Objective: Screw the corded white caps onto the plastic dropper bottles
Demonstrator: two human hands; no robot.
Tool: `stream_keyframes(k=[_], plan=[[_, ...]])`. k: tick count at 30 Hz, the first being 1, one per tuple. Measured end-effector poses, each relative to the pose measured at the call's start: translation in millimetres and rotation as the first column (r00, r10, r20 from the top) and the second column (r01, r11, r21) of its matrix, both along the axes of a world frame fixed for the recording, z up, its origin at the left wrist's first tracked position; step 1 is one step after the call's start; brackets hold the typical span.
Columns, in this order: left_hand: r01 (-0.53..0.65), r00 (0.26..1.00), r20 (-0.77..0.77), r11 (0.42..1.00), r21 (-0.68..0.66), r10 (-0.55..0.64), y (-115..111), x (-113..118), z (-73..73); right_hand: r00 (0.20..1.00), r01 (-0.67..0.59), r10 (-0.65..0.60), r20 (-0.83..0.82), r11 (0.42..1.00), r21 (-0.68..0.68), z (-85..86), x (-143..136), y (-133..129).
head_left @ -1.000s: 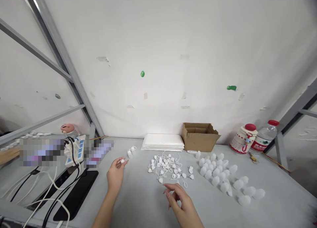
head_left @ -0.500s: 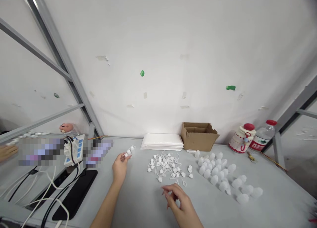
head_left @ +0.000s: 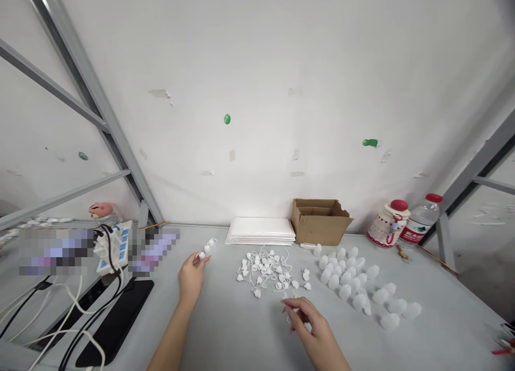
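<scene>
My left hand (head_left: 191, 277) rests left of centre on the grey table, thumb and fingers closed around a small white corded cap (head_left: 201, 255). Just beyond it lie more of these white caps (head_left: 207, 248) and a loop of cord. In the middle spreads a loose pile of small white caps with cords (head_left: 265, 269). At its near edge, my right hand (head_left: 311, 328) has its thumb and forefinger pinched at a white cord (head_left: 288, 320), mostly hidden by the fingers. Frosted white bulb-shaped covers (head_left: 350, 274) stand or lie to the right.
White padded envelopes (head_left: 260, 231) are stacked against the wall beside an open cardboard box (head_left: 321, 228). A white-and-red flask (head_left: 387, 226) and a plastic bottle (head_left: 422, 218) stand at right. On the left are a power strip (head_left: 116, 247), tangled cables and a black slab (head_left: 116, 322).
My right hand has moved right and slightly forward to the near edge of the pile, its fingertips now at a cord. My left hand stays by the white caps. The view has shifted slightly.
</scene>
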State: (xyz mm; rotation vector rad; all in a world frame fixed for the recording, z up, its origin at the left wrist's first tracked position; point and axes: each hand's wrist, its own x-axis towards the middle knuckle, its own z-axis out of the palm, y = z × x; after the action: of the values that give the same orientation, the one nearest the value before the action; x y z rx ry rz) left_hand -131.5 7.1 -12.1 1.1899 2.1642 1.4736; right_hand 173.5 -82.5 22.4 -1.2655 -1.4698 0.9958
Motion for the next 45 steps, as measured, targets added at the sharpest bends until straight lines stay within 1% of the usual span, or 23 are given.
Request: stream_keyframes(k=[3,9,11,13,15,16,17,18,19,20,21,22,24,25,26,28,30,33,37,42,45], plan=[[-0.004,1.0,0.001,1.0,-0.003,0.004,-0.7,0.0,-1.1,1.0,0.004,-0.004,0.019,1.0,-0.014,-3.5,7.0,0.6],[-0.037,0.999,0.005,0.999,-0.011,0.037,-0.2,-0.7,-1.6,0.987,-0.086,0.096,0.127,0.993,-0.079,-4.9,14.0,3.3],[-0.034,0.999,0.003,0.999,-0.011,0.034,-2.2,0.4,1.8,0.983,-0.092,0.105,0.151,0.992,-0.089,-3.4,15.7,3.7],[-0.047,0.999,-0.011,0.999,-0.007,0.046,-8.8,5.2,9.0,0.981,-0.078,0.092,0.17,0.993,-0.088,-2.3,20.9,4.5],[-0.101,0.994,-0.05,0.995,0.028,0.102,-20.8,15.5,18.8,0.978,-0.036,0.052,0.202,0.996,-0.081,-2.9,32.2,6.9],[-0.169,0.978,-0.105,0.981,0.098,0.179,-28.3,22.9,23.8,0.973,0.001,0.017,0.23,0.997,-0.078,-3.7,40.3,8.8],[-0.203,0.963,-0.143,0.962,0.181,0.23,-36.3,31.5,28.2,0.962,0.065,-0.044,0.27,0.995,-0.072,-4.8,49.6,11.0],[-0.197,0.957,-0.16,0.949,0.245,0.24,-44.1,41.0,31.5,0.938,0.171,-0.146,0.314,0.984,-0.053,-6.0,59.9,13.4],[-0.164,0.965,-0.157,0.949,0.269,0.211,-51.2,50.9,33.4,0.902,0.266,-0.236,0.362,0.963,-0.034,-6.9,70.3,15.8],[-0.122,0.978,-0.134,0.958,0.258,0.16,-57.3,61.0,33.8,0.853,0.346,-0.32,0.413,0.938,0.014,-7.4,80.4,18.1],[-0.055,0.991,-0.11,0.973,0.224,0.081,-61.9,70.9,32.7,0.797,0.401,-0.392,0.459,0.912,0.083,-7.5,89.6,20.1],[0.039,0.995,-0.098,0.982,0.185,-0.022,-65.1,80.2,30.3,0.74,0.428,-0.449,0.501,0.889,0.165,-7.1,97.4,21.8],[0.199,0.979,-0.075,0.974,0.11,-0.191,-67.5,96.4,22.7,0.609,0.425,-0.536,0.585,0.843,0.331,-5.2,107.9,24.2],[0.258,0.965,-0.067,0.963,0.081,-0.253,-67.3,103.2,18.4,0.534,0.404,-0.567,0.627,0.823,0.399,-4.0,110.6,25.1],[0.3,0.953,-0.067,0.952,0.063,-0.296,-66.7,108.9,14.1,0.458,0.378,-0.588,0.667,0.808,0.452,-2.9,112.0,26.0],[0.349,0.935,-0.077,0.936,0.036,-0.346,-65.2,117.8,7.5,0.322,0.327,-0.603,0.73,0.795,0.512,-1.2,112.1,28.0],[0.369,0.925,-0.099,0.929,0.005,-0.367,-64.9,123.3,4.3,0.234,0.292,-0.592,0.771,0.799,0.525,-0.6,111.1,30.5],[0.383,0.916,-0.11,0.923,-0.041,-0.385,-66.4,126.7,5.6,0.174,0.271,-0.565,0.806,0.815,0.513,-1.2,110.8,34.8],[0.394,0.913,-0.096,0.918,-0.054,-0.397,-68.3,126.5,9.5,0.153,0.265,-0.534,0.832,0.833,0.486,-3.4,111.9,38.5],[0.415,0.898,-0.121,0.905,-0.09,-0.424,-68.2,126.9,6.3,0.179,0.263,-0.507,0.843,0.851,0.455,-7.7,110.6,39.3],[0.456,0.862,-0.198,0.885,-0.094,-0.466,-69.2,131.0,3.2,0.198,0.267,-0.499,0.844,0.856,0.443,-9.7,110.1,40.1]])
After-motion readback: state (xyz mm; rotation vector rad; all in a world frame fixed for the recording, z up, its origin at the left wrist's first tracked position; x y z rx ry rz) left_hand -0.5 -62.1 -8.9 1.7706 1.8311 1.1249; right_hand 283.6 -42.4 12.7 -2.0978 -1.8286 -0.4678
